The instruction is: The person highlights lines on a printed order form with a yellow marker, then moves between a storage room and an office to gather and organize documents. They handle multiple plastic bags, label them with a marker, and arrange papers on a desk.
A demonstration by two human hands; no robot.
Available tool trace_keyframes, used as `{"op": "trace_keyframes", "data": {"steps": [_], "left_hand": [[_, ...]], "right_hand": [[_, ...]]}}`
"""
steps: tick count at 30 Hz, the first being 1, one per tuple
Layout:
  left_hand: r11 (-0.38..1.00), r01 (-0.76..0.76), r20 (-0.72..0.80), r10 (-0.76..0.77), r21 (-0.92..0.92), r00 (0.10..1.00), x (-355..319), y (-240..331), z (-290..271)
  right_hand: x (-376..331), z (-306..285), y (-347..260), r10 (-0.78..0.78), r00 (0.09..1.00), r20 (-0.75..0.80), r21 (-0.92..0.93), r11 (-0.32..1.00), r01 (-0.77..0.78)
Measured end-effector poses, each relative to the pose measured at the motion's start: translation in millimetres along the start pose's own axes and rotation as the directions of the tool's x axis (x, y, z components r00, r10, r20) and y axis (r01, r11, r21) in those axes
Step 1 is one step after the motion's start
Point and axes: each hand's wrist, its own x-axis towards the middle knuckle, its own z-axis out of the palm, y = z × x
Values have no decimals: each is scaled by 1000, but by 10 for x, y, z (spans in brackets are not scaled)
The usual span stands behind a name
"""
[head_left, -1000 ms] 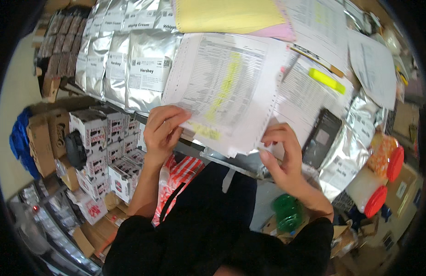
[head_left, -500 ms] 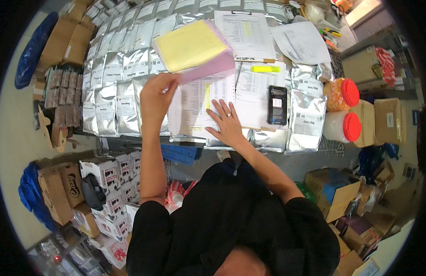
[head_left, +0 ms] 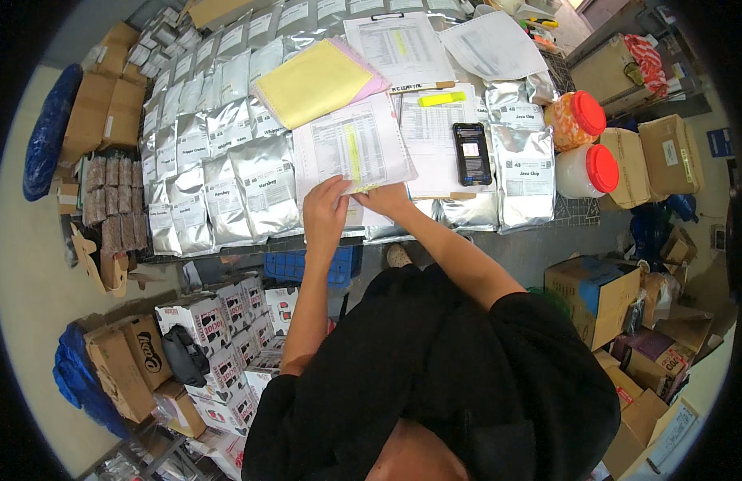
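A printed sheet (head_left: 351, 144) with a yellow highlighted column lies over other papers, its near edge lifted a little. My left hand (head_left: 326, 207) is closed on that near edge, at its left part. Just right of it, my right hand (head_left: 387, 200) reaches under the sheet, and its fingers are hidden there. Beyond the sheet rest folded-over yellow and pink form pages (head_left: 321, 80). To the right, a yellow highlighter (head_left: 441, 99) and a black phone (head_left: 472, 154) lie on more printed papers (head_left: 431, 140). A clipboard (head_left: 399, 48) holding papers lies farther back.
Rows of silver pouches (head_left: 267, 188) cover the table beneath and around the papers. Two red-lidded jars (head_left: 583, 171) stand at the table's right. Stacked white cartons (head_left: 203, 321) and a blue crate (head_left: 339, 264) are below left. Cardboard boxes (head_left: 591, 305) stand at lower right.
My left hand has come down from the pink page to the printed sheet's near edge. My right hand, earlier flat on the sheet, has moved nearer and under its edge.
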Motion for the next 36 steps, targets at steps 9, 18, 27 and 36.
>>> {"op": "trace_keyframes", "data": {"steps": [9,18,27,36], "left_hand": [[987,149,17,-149,-66,989,230,90,-207],[994,81,-64,-76,74,995,746,125,-623],[999,7,73,-10,34,997,749,398,-661],[997,-76,16,75,12,997,426,257,-518]], "right_hand": [[208,-316,-81,-46,993,112,-54,997,53],[173,-240,-52,-43,999,23,-7,999,43],[157,-224,-2,-18,999,33,26,1000,17],[195,-207,-23,45,982,185,-51,998,-36]]}}
